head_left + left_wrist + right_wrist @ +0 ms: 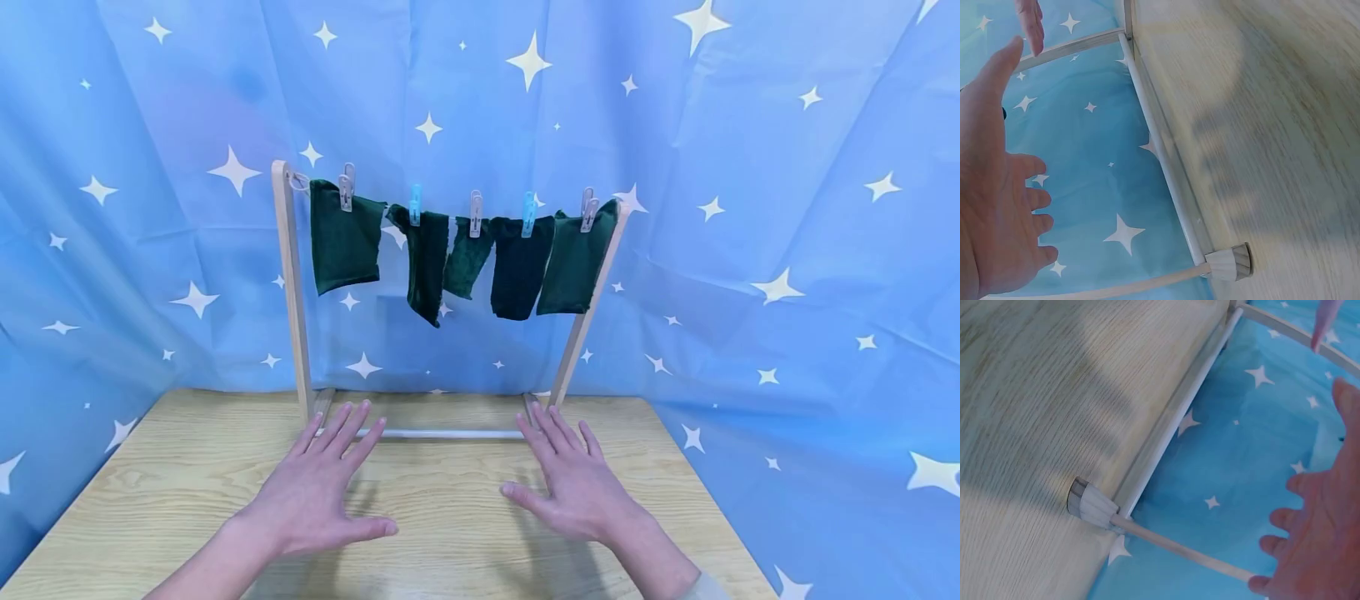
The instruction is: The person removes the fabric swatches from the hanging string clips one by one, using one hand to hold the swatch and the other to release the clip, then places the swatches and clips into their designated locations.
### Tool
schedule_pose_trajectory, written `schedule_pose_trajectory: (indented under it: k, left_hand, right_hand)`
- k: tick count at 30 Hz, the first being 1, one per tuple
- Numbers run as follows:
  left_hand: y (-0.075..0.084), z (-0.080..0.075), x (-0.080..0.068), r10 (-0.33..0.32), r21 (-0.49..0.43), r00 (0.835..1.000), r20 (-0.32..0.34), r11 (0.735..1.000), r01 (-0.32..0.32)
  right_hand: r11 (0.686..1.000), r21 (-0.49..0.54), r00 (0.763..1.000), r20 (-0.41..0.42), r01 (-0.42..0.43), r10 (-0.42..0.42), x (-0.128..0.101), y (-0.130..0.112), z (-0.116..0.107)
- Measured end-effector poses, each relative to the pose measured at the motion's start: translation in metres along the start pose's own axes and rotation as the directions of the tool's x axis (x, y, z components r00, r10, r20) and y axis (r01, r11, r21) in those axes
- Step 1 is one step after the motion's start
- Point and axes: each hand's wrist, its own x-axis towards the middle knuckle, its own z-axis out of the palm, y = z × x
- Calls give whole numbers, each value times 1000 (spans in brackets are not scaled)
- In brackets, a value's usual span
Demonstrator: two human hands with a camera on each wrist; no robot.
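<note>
From the head camera, the left hand (318, 492) and right hand (573, 483) hover flat over the wooden bench (442, 517), fingers spread, holding nothing, just before the drying rack (294, 292) hung with green cloths (343, 242). The left wrist view shows fingers (1035, 200) apart beside the rack's base rod (1166, 169). The right wrist view shows the same spread.
</note>
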Motion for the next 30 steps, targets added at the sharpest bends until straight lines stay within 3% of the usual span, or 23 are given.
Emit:
schedule_pose_trajectory:
  k: [4, 8, 12, 17, 25, 30]
  left_hand:
    - [-1, -5, 0, 8, -13, 1000, -28, 1000, -8]
    - [-5, -15, 5, 18, -69, 993, -120, 997, -26]
    - [-8, -33, 14, -37, -177, 979, -199, 984, 1]
    - [-12, -61, 29, -112, -315, 963, -244, 948, 31]
    - [-26, -98, 62, -133, -493, 917, -377, 866, -77]
    - [-32, -115, 78, -195, -570, 901, -387, 819, -67]
  right_hand:
    - [999, 25, 996, -91, 23, -21, 2, 2, -1]
    - [994, 102, 975, -220, 49, -26, 4, 1, -7]
    - [982, 179, 959, -283, 67, -13, 8, -3, -19]
    - [975, 199, 945, -324, 102, -33, 17, -7, -35]
    - [960, 186, 904, -411, 211, -119, 38, -18, -69]
    - [953, 191, 889, -438, 235, -132, 53, -28, -92]
